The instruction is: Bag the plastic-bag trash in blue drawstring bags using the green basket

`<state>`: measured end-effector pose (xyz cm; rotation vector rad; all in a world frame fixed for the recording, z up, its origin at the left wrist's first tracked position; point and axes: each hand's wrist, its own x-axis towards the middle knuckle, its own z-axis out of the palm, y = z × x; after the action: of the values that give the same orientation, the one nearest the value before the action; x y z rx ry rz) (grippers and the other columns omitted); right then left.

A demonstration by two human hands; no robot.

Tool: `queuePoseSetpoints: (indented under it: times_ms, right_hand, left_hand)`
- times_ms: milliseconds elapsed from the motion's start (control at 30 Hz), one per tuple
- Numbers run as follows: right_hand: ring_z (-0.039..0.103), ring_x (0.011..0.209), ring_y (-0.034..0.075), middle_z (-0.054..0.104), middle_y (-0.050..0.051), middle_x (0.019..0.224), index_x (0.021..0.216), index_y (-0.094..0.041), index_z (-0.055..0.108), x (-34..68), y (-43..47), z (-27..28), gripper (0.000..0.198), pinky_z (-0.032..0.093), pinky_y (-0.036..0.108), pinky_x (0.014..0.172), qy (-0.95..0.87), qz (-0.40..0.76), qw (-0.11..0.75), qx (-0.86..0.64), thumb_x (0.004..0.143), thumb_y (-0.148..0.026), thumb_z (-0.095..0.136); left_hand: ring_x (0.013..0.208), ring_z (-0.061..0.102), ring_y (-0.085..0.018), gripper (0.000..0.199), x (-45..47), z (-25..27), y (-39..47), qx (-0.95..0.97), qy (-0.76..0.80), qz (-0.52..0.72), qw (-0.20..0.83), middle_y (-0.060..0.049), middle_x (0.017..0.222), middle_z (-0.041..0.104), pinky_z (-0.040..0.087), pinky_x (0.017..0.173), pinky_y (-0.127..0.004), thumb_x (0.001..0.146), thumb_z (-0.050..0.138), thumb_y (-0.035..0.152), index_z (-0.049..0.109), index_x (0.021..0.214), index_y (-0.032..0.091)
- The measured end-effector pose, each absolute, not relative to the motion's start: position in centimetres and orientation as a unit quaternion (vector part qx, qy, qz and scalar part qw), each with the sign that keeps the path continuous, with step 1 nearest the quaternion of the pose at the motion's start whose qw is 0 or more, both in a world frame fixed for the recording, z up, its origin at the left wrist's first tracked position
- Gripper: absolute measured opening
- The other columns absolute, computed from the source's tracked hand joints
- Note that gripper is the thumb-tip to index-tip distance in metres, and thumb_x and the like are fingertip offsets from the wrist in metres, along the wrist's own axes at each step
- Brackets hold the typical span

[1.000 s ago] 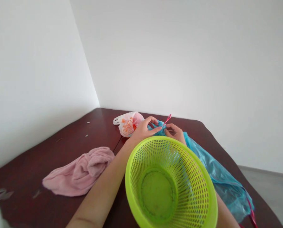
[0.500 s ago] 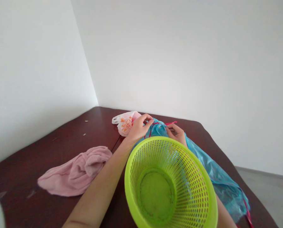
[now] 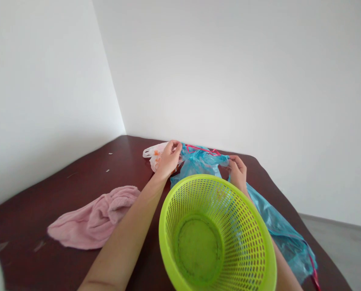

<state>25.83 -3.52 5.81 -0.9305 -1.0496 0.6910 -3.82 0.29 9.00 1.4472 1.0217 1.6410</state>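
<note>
A blue plastic drawstring bag (image 3: 200, 163) with a red drawstring (image 3: 203, 150) is stretched sideways between my two hands behind the basket. My left hand (image 3: 171, 155) pinches the left end of its mouth, close to the white plastic bag. At the right end, my right hand (image 3: 237, 171) pinches the other side of the mouth. In front of the blue bag stands a lime-green plastic basket (image 3: 200, 250) with slotted walls, tilted toward me. It hides the bag's lower part and some of my right forearm.
A crumpled pink cloth (image 3: 95, 220) lies left of my left forearm on the dark red-brown table (image 3: 77, 182). A white plastic bag (image 3: 154, 153) with orange print rests at the back. Another blue plastic bag (image 3: 283, 226) lies along the right side. White walls border the table.
My hands have moved apart, left hand leftward and right hand rightward. The bunched mouth of the blue drawstring bag is now spread wider between them. Basket and cloth have stayed in place.
</note>
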Motion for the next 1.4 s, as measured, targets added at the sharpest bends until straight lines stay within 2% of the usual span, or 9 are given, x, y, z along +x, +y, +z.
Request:
queuePoseSetpoints:
  times_ms: [167,300,500,600,767,900,1067,1200,1400]
  right_hand:
    - [0.073,0.081,0.027,0.083,0.007,0.093,0.099,-0.030,0.083,25.9,-3.7,5.9,0.056,0.062,0.043,0.081,-0.557,0.372,0.625,-0.400,0.103,-0.084,0.066]
    - [0.066,0.072,0.023,0.076,0.003,0.078,0.095,-0.029,0.081,25.4,-3.9,6.1,0.056,0.058,0.039,0.074,-0.595,0.345,0.577,-0.440,0.090,-0.084,0.091]
    - [0.055,0.064,0.019,0.067,-0.002,0.069,0.085,-0.027,0.076,25.5,-3.6,5.6,0.043,0.046,0.034,0.065,-0.590,0.330,0.573,-0.464,0.084,-0.065,0.097]
    - [0.060,0.071,0.021,0.069,-0.001,0.074,0.084,-0.028,0.075,26.1,-3.4,5.7,0.030,0.049,0.035,0.071,-0.572,0.319,0.598,-0.462,0.086,-0.054,0.090]
    - [0.071,0.095,0.025,0.082,0.004,0.104,0.083,-0.029,0.072,26.5,-3.5,6.5,0.020,0.056,0.038,0.086,-0.544,0.297,0.656,-0.430,0.082,-0.046,0.082]
    - [0.070,0.083,0.024,0.080,0.004,0.089,0.080,-0.028,0.070,26.3,-4.0,6.9,0.016,0.058,0.039,0.082,-0.535,0.317,0.674,-0.398,0.087,-0.042,0.072]
    - [0.061,0.069,0.020,0.068,0.000,0.073,0.075,-0.028,0.065,26.0,-4.6,7.1,0.019,0.052,0.035,0.071,-0.501,0.301,0.712,-0.388,0.090,-0.038,0.068]
    - [0.054,0.063,0.018,0.062,-0.002,0.068,0.074,-0.028,0.064,25.9,-4.6,7.0,0.020,0.046,0.032,0.063,-0.465,0.277,0.745,-0.391,0.091,-0.038,0.068]
    - [0.054,0.061,0.017,0.059,-0.003,0.067,0.076,-0.029,0.061,25.7,-4.8,7.1,0.024,0.045,0.032,0.061,-0.442,0.256,0.764,-0.393,0.095,-0.041,0.068]
  left_hand:
    - [0.093,0.078,-0.020,0.064,-2.5,9.6,-1.2,0.550,0.315,0.601,0.487,-0.005,0.116,0.078,0.070,0.078,-0.032,0.103,0.086,0.076,0.060,0.136,0.028]
    - [0.111,0.081,-0.023,0.070,-2.2,9.6,-1.8,0.645,0.307,0.577,0.395,-0.010,0.128,0.079,0.069,0.096,-0.037,0.092,0.104,0.051,0.064,0.143,0.025]
    - [0.137,0.076,-0.031,0.058,-2.8,9.6,-2.6,0.762,0.307,0.499,0.276,-0.012,0.148,0.074,0.067,0.116,-0.051,0.097,0.100,0.034,0.073,0.148,0.030]
    - [0.138,0.073,-0.033,0.048,-3.2,10.0,-2.8,0.801,0.345,0.453,0.185,-0.010,0.143,0.073,0.063,0.123,-0.054,0.095,0.100,0.027,0.082,0.139,0.032]
    - [0.124,0.075,-0.032,0.014,-4.0,10.5,-2.2,0.780,0.399,0.469,0.113,-0.010,0.123,0.076,0.061,0.119,-0.052,0.104,0.080,0.017,0.088,0.109,0.027]
    - [0.118,0.078,-0.032,0.016,-4.5,10.5,-1.3,0.711,0.404,0.541,0.193,-0.010,0.118,0.085,0.065,0.102,-0.043,0.110,0.074,0.034,0.089,0.109,0.026]
    - [0.093,0.082,-0.028,0.033,-3.9,10.6,-0.8,0.510,0.384,0.629,0.444,-0.007,0.094,0.085,0.067,0.080,-0.034,0.105,0.081,0.055,0.085,0.097,0.024]
    - [0.082,0.081,-0.024,0.025,-3.4,11.4,-1.2,0.353,0.338,0.633,0.600,-0.006,0.092,0.085,0.065,0.072,-0.031,0.101,0.087,0.048,0.081,0.103,0.024]
    - [0.072,0.077,-0.020,0.019,-3.9,12.9,-1.9,0.267,0.271,0.619,0.687,-0.002,0.084,0.080,0.065,0.072,-0.031,0.110,0.075,0.036,0.075,0.096,0.024]
